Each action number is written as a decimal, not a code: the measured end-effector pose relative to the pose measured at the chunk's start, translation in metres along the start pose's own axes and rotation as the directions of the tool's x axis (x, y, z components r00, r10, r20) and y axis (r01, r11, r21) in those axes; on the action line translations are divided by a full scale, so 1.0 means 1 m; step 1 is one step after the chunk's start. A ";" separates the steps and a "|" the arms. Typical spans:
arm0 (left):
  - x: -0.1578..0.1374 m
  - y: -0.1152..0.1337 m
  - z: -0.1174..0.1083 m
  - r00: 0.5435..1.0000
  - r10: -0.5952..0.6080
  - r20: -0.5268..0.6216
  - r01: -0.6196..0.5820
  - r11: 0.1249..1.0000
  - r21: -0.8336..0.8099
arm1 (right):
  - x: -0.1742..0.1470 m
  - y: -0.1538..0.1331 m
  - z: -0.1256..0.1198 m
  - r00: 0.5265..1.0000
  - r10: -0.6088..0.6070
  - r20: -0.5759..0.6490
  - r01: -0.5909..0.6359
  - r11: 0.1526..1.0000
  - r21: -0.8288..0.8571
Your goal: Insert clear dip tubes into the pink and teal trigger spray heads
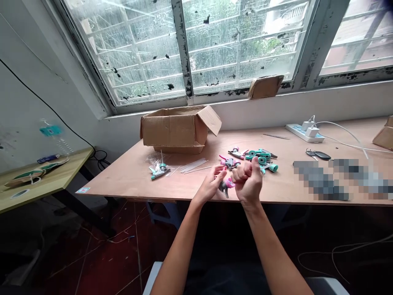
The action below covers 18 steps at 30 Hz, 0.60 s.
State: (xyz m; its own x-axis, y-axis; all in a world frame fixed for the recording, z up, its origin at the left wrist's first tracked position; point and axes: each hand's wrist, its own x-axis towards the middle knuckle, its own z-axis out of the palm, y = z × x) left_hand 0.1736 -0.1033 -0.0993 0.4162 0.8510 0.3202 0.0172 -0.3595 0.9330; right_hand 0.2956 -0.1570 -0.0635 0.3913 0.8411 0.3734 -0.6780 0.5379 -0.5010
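Observation:
My left hand (211, 184) is closed, its thumb and fingers pinching a small pink part (224, 168). Beside it my right hand (248, 180) is curled into a fist; whatever lies inside its fingers is hidden. Between the hands shows a pink and dark grey trigger spray head (226, 187); I cannot tell whether the right hand touches it. Just beyond the hands lie several teal and black spray heads (259, 157) and a few pink and grey ones (236, 153). To the left, a teal spray head (159, 170) has a thin tube sticking up.
Clear thin tubes (195, 165) lie left of my hands, near a crumpled plastic bag (155, 157). Behind them stands an open cardboard box (172, 129). Toward the right are a power strip (302, 133) with cables, a key fob (321, 155) and blurred-out items (321, 180).

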 end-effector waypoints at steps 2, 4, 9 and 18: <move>-0.006 0.007 0.004 0.991 -0.052 -0.122 0.039 0.994 -0.106 | 0.004 -0.017 -0.005 1.000 -0.014 -0.027 0.015 0.998 0.060; -0.015 0.019 0.013 0.984 -0.130 -0.125 0.096 0.965 -0.242 | 0.005 -0.033 -0.008 0.998 -0.050 -0.045 0.054 0.993 0.103; -0.045 0.058 0.038 0.973 -0.190 0.134 0.228 0.894 -0.387 | -0.003 -0.056 0.004 0.994 -0.098 0.043 0.093 0.990 0.109; -0.068 0.055 -0.071 0.754 -0.179 -0.632 0.084 0.981 -0.177 | 0.014 -0.045 -0.050 0.985 -0.043 0.169 0.144 0.747 -0.649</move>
State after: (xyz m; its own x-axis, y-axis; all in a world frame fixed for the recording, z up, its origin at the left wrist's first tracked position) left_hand 0.0812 -0.1537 -0.0579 -0.2635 0.9481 0.1781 -0.1094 -0.2128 0.9709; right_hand 0.3632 -0.1666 -0.0750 0.3095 0.7956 0.5209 -0.0462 0.5597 -0.8274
